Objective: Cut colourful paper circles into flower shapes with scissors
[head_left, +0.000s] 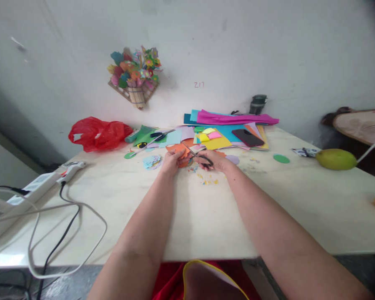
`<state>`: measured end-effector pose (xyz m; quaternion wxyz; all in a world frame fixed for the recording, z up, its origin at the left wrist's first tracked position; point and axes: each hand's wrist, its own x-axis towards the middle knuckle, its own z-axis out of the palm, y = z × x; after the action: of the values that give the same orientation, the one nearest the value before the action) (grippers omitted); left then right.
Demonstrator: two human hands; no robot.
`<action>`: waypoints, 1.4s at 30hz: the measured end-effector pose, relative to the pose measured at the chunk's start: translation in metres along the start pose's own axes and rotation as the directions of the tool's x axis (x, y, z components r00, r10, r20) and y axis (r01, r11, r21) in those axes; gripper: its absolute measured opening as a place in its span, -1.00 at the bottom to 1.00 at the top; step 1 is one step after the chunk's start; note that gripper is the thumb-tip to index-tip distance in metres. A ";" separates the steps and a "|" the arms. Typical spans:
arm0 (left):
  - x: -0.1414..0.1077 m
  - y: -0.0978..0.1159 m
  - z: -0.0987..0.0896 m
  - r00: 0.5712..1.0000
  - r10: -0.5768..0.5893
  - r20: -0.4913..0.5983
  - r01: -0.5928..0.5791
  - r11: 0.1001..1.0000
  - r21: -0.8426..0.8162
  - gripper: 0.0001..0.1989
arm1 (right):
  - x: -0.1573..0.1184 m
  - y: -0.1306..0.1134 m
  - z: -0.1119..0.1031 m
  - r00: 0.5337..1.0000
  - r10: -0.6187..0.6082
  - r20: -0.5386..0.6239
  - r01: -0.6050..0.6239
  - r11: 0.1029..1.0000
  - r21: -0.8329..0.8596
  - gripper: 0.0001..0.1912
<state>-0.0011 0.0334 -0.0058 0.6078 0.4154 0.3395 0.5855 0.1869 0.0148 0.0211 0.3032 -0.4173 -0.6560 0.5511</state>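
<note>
My left hand (171, 161) pinches a piece of orange paper (181, 151) whose edge is cut in scallops. My right hand (215, 160) is closed round the handles of a pair of scissors (195, 155), and the blades reach left to the paper. Small paper scraps (208, 180) lie on the table just below both hands. Left of my left hand is a pile of light blue paper cut-outs (152, 161). A lilac paper circle (232, 159) rests beside my right hand. How far the blades are apart is too small to tell.
Coloured paper sheets (220, 142), a dark phone (248, 138) and a second pair of scissors (162, 135) lie at the back. A red plastic bag (100, 134) and power strips (39, 185) with loose cables are left. A green mango-like fruit (336, 159) sits right.
</note>
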 end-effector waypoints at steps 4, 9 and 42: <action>0.000 0.000 -0.001 1.000 -0.008 -0.007 0.008 1.000 0.022 -0.74 | 0.000 0.000 0.000 1.000 0.005 -0.006 -0.005 1.000 -0.013 -0.77; 0.000 0.000 0.000 1.000 -0.007 -0.019 0.007 0.999 0.036 -0.76 | -0.001 -0.001 0.001 1.000 0.020 -0.012 -0.020 1.000 -0.020 -0.76; -0.003 0.003 0.005 1.000 0.023 -0.017 -0.023 1.000 -0.017 -0.71 | -0.003 0.005 -0.005 0.997 -0.083 0.000 0.083 0.997 0.000 -0.63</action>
<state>0.0019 0.0300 -0.0007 0.6016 0.4092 0.3347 0.5988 0.1934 0.0151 0.0171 0.3260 -0.3897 -0.6726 0.5381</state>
